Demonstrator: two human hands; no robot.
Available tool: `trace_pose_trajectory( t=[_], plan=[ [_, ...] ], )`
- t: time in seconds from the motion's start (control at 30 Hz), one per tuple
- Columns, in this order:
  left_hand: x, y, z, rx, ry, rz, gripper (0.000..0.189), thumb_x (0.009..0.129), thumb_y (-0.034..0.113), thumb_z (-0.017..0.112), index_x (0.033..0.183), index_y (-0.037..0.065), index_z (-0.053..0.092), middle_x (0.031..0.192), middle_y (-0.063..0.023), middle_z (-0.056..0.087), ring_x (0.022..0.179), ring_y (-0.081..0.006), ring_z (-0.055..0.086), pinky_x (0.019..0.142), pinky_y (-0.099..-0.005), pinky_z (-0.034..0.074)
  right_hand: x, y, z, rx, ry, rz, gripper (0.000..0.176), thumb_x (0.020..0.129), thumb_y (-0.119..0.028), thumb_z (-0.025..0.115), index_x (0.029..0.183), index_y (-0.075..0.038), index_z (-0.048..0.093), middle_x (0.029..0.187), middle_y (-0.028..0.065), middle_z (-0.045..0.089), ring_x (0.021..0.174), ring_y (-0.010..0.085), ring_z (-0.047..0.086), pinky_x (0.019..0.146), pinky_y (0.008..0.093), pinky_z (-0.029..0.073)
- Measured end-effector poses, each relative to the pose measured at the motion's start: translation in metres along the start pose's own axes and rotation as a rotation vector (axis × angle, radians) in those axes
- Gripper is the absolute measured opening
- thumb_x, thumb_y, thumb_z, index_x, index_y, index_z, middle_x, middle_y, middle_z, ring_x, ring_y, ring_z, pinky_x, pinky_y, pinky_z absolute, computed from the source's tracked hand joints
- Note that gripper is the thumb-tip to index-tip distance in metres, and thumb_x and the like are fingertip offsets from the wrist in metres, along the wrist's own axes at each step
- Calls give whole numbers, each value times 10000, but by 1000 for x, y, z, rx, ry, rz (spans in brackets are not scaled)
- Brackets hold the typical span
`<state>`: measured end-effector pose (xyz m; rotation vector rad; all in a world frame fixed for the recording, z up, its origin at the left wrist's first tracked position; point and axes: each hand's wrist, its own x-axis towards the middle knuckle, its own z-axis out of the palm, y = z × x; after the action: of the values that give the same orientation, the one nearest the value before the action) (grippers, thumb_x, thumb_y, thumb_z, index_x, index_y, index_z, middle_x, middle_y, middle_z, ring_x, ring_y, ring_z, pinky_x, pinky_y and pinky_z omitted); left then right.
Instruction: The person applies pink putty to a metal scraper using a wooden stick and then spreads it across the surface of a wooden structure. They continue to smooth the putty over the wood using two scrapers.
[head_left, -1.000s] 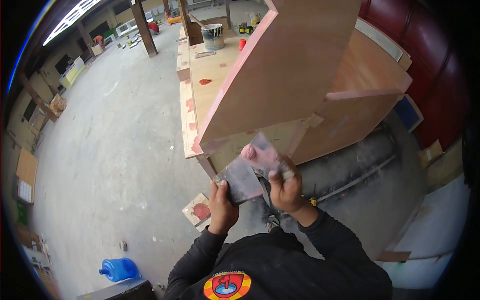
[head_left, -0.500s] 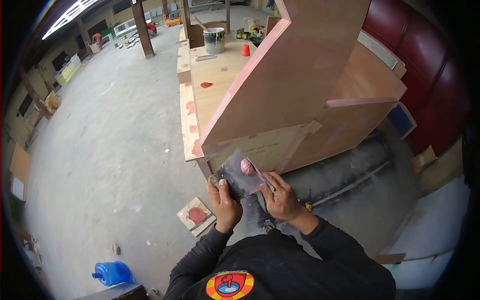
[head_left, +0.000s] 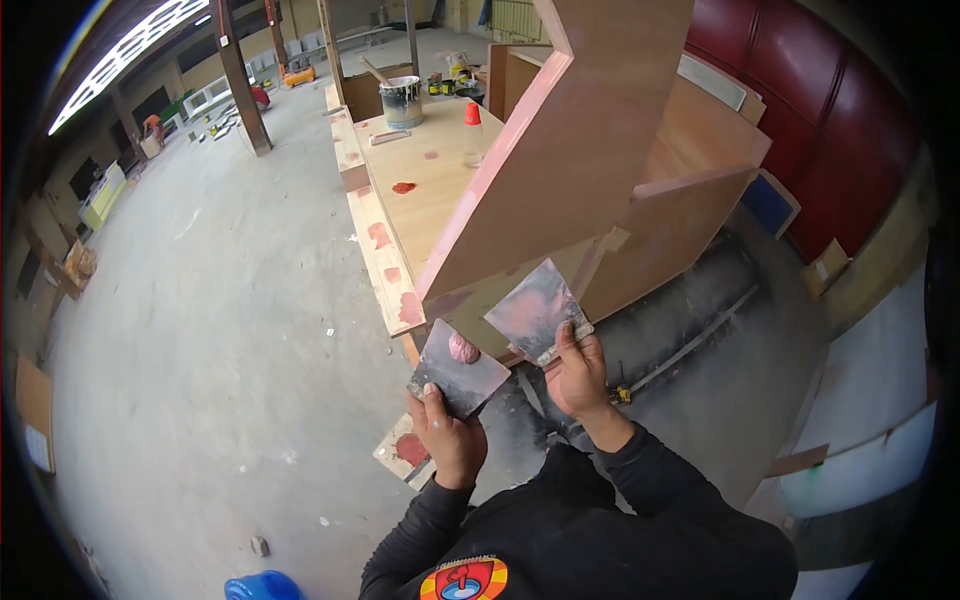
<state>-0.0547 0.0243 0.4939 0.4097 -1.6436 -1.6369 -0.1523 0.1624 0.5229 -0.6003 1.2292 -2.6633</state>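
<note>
My left hand (head_left: 450,440) grips a square, flat putty scraper (head_left: 452,384), thumb on its face. On that scraper sits a lump of pink putty (head_left: 463,348). A second putty scraper (head_left: 532,308), smeared pink and grey, is pinched in my right hand (head_left: 580,382). The two blades are apart, both just in front of the lower end of a plywood furniture piece (head_left: 590,170). Pink filler runs along its slanted panel's edge and in patches on its wooden base. Under my left hand, a board with red paste (head_left: 410,449) lies partly hidden on the floor.
On the wooden surface stand a paint-streaked bucket (head_left: 401,104) with a stick and a red cup (head_left: 472,115), near a red paste blob (head_left: 403,188). A blue water jug (head_left: 262,586) lies at lower left. Dark red panels (head_left: 800,90) rise at right.
My right hand has drawn its scraper away from the left one and turned its smeared face up. The putty lump stays on the left scraper. The view has shifted slightly.
</note>
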Motion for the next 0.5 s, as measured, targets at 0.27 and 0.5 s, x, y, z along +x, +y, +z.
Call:
trace_pose_trajectory(
  t=[0.27, 0.5],
  plan=[
    [-2, -10, -25, -382, 37, -262, 156, 1012, 65, 445, 1141, -13, 486, 1087, -108, 546, 954, -240, 594, 801, -367, 497, -43, 50, 31, -183, 75, 111, 355, 1057, -167, 457, 1376, -11, 458, 1288, 90, 579, 1196, 188, 557, 1044, 366, 437],
    [-4, -35, -41, -40, -120, -193, 199, 1032, 135, 414, 1154, -11, 473, 1043, -107, 556, 889, -189, 562, 807, -324, 486, -53, 22, 17, -1194, -334, -145, 400, 984, -113, 564, 1372, -29, 521, 1194, 175, 608, 1078, 302, 632, 918, 356, 514]
  ],
)
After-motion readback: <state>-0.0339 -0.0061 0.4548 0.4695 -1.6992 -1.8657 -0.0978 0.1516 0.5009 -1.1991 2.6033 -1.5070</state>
